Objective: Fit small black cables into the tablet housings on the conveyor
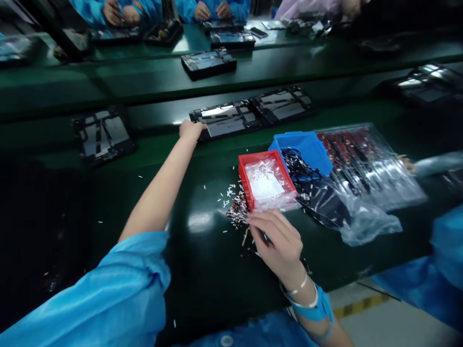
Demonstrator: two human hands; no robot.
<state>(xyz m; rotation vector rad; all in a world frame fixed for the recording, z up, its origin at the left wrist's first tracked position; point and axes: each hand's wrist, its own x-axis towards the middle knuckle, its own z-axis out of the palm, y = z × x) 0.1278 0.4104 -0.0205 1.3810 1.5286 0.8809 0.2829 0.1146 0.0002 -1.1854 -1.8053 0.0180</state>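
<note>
We can read no text, label, brand or number in this view. On the white patch inside the red bin we make out no lettering; likewise on the near black-framed unit. One sign-like marking noted: a striped yellow-and-dark band on the floor, wordless as far as we can see.

Left of the fingers of the right hand, the table leaves room to pass (a few white bits aside). A pile crowds those fingertips; beyond them, a red box and blue box block. A panel bars the left hand's right.
</note>
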